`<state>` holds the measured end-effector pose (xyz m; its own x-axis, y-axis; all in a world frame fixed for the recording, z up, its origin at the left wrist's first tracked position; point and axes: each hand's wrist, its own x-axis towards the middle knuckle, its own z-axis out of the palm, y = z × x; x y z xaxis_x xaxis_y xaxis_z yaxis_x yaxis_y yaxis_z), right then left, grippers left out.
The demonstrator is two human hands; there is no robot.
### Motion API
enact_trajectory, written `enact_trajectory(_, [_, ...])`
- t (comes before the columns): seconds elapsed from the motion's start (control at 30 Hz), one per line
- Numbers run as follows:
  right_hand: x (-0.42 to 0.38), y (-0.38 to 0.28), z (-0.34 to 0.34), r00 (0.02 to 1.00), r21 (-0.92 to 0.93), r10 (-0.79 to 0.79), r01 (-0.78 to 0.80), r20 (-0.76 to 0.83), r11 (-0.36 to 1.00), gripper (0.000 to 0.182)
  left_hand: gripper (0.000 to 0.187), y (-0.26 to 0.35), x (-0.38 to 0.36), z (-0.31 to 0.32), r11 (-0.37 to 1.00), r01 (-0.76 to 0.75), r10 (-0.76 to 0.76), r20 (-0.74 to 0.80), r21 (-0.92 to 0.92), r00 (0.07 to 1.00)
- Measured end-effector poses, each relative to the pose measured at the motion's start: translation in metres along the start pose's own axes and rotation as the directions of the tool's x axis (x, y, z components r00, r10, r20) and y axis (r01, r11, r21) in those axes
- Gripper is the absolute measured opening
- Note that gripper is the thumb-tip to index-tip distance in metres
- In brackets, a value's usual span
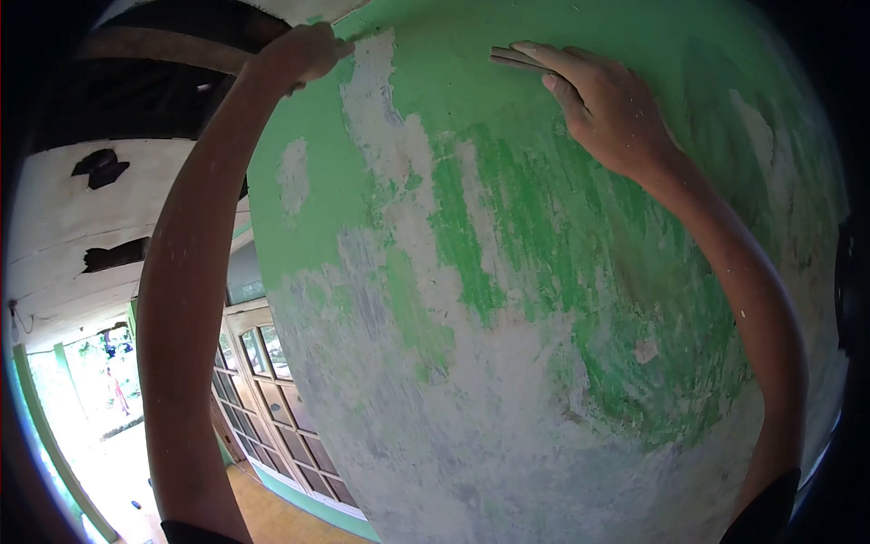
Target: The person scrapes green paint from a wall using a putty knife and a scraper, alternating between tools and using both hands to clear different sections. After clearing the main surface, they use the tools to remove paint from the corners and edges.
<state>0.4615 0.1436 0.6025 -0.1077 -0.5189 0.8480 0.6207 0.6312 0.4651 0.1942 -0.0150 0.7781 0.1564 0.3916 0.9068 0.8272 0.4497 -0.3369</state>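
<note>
Both arms are up high on the wall (544, 299) here, a big green-painted surface that fills most of the frame. The right hand (603, 104), upper right of centre, has its fingers together and pressed flat over a thin scraper (518, 60), pinning the blade against the paint; only a sliver of the tool pokes out to the left of the fingertips. The left hand (304, 53), at the top left of centre, is curled at the wall's upper corner edge, seemingly bracing there. Whether it grips anything, I cannot tell.

Now, the progress. The lower half of the wall, from the bottom centre out to the lower right, is largely bare grey plaster, with only faint green streaks left. A pale stripped band also runs up the centre-left, right to the top near the left hand. That looks like the finished part.

What's left, by my reading: a solid green patch at left centre, the streaky green through the middle and right, and the unbroken green strip along the top, exactly where the scraper sits. Roughly half cleared, I'd say.

Off to the lower left of the frame, a wooden door (272, 408) with glass panes and bright daylight beyond; above it, a white ceiling (63, 218) with dark holes.
</note>
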Motion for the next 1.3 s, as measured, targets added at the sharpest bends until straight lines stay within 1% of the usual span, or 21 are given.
enact_trajectory(0.03, [-0.001, 0.000, 0.000, 1.000, 0.001, 0.002, -0.002, -0.002, 1.000, 0.033, 0.059, -0.007, 0.001, 0.005, 1.000, -0.001, 0.001, 0.001, 0.003, 1.000])
enact_trajectory(0.1, [-0.001, -0.001, -0.001, 1.000, -0.002, 0.009, -0.009, 0.000, 1.000, 0.033, 0.059, -0.028, 0.014, 0.020, 0.976, -0.215, 0.218, -0.126, 0.035, 0.968])
enact_trajectory(0.13, [-0.001, -0.001, -0.002, 1.000, -0.005, 0.011, -0.011, 0.006, 1.000, 0.033, 0.059, -0.022, 0.017, 0.012, 0.975, -0.218, 0.220, -0.124, 0.029, 0.968])
enact_trajectory(0.2, [0.000, 0.001, -0.002, 1.000, -0.019, 0.014, -0.013, 0.025, 1.000, 0.034, 0.059, -0.008, 0.026, -0.010, 0.997, 0.067, -0.071, 0.072, 0.046, 0.995])
enact_trajectory(0.23, [0.000, 0.002, -0.003, 0.999, -0.017, 0.017, -0.017, 0.027, 1.000, 0.034, 0.059, -0.010, 0.022, -0.007, 0.997, 0.066, -0.069, 0.076, 0.047, 0.995])
enact_trajectory(0.3, [-0.001, 0.002, -0.002, 1.000, -0.024, 0.019, -0.018, 0.016, 1.000, 0.034, 0.058, -0.019, 0.002, 0.003, 0.955, -0.274, 0.267, 0.076, 0.113, 0.961])
enact_trajectory(0.33, [-0.001, 0.001, -0.003, 1.000, -0.021, 0.020, -0.019, 0.009, 1.000, 0.034, 0.058, -0.012, -0.015, 0.006, 0.954, -0.273, 0.266, 0.076, 0.120, 0.961])
enact_trajectory(0.4, [0.001, -0.001, -0.006, 0.997, -0.002, 0.056, -0.056, 0.048, 0.998, 0.034, 0.056, 0.013, -0.046, 0.017, 0.993, -0.064, 0.053, -0.108, -0.097, 0.993])
enact_trajectory(0.5, [0.000, 0.003, 0.001, 0.999, -0.008, -0.015, 0.015, -0.052, 1.000, 0.034, 0.055, 0.036, -0.045, 0.029, 0.981, -0.149, 0.115, -0.249, -0.125, 0.962])
enact_trajectory(0.53, [0.001, 0.005, 0.001, 0.999, -0.009, -0.017, 0.017, -0.050, 1.000, 0.034, 0.055, 0.063, -0.053, 0.013, 0.987, -0.014, -0.001, -0.094, -0.158, 0.996])
enact_trajectory(0.57, [0.002, 0.006, 0.001, 0.999, -0.006, -0.001, 0.001, -0.032, 1.000, 0.034, 0.055, 0.058, -0.044, 0.002, 0.987, -0.012, -0.002, -0.088, -0.160, 0.996])
enact_trajectory(0.63, [0.000, 0.006, 0.001, 1.000, -0.010, 0.014, -0.014, -0.011, 1.000, 0.034, 0.057, 0.046, -0.015, -0.015, 0.952, -0.051, 0.078, 0.080, -0.301, 0.994])
enact_trajectory(0.77, [-0.002, 0.003, -0.001, 0.998, 0.017, -0.017, 0.018, -0.057, 1.000, 0.034, 0.058, 0.063, -0.038, 0.007, 0.945, -0.192, 0.177, -0.079, -0.266, 0.981])
enact_trajectory(0.83, [-0.003, 0.003, -0.003, 0.999, 0.010, 0.005, -0.004, -0.036, 1.000, 0.034, 0.059, 0.079, -0.049, 0.003, 0.937, -0.123, 0.092, -0.109, -0.326, 0.990])
enact_trajectory(0.9, [-0.001, 0.002, -0.002, 0.999, 0.046, 0.014, -0.012, -0.052, 0.999, 0.032, 0.061, 0.066, -0.004, 0.001, 0.981, -0.011, 0.007, -0.023, -0.192, 1.000])
enact_trajectory(1.03, [0.003, 0.009, -0.003, 0.992, 0.165, 0.127, -0.128, 0.016, 0.978, 0.033, 0.062, 0.062, -0.020, -0.001, 0.946, -0.039, 0.063, 0.063, -0.323, 0.996])
enact_trajectory(1.1, [0.004, 0.010, -0.001, 0.990, 0.211, 0.082, -0.056, -0.117, 0.976, 0.036, 0.062, 0.074, -0.074, 0.013, 0.952, -0.039, 0.012, -0.090, -0.304, 0.996])
enact_trajectory(1.13, [0.005, 0.008, -0.004, 0.990, 0.211, 0.081, -0.055, -0.118, 0.976, 0.036, 0.062, 0.072, -0.074, 0.010, 0.952, -0.039, 0.011, -0.091, -0.303, 0.996])
enact_trajectory(1.2, [0.005, 0.004, -0.013, 0.969, 0.170, 0.243, -0.246, 0.038, 0.954, 0.037, 0.062, 0.066, -0.067, 0.003, 0.946, -0.039, 0.082, 0.122, -0.320, 0.989])
enact_trajectory(1.23, [0.007, 0.001, -0.017, 0.968, 0.170, 0.246, -0.250, 0.047, 0.953, 0.037, 0.063, 0.065, -0.055, -0.006, 0.963, 0.012, 0.019, 0.112, -0.268, 0.994])
enact_trajectory(1.3, [0.011, -0.006, -0.022, 0.969, 0.225, 0.241, -0.248, 0.059, 0.942, 0.039, 0.063, 0.058, -0.028, -0.013, 0.969, 0.007, 0.036, 0.168, -0.248, 0.985])
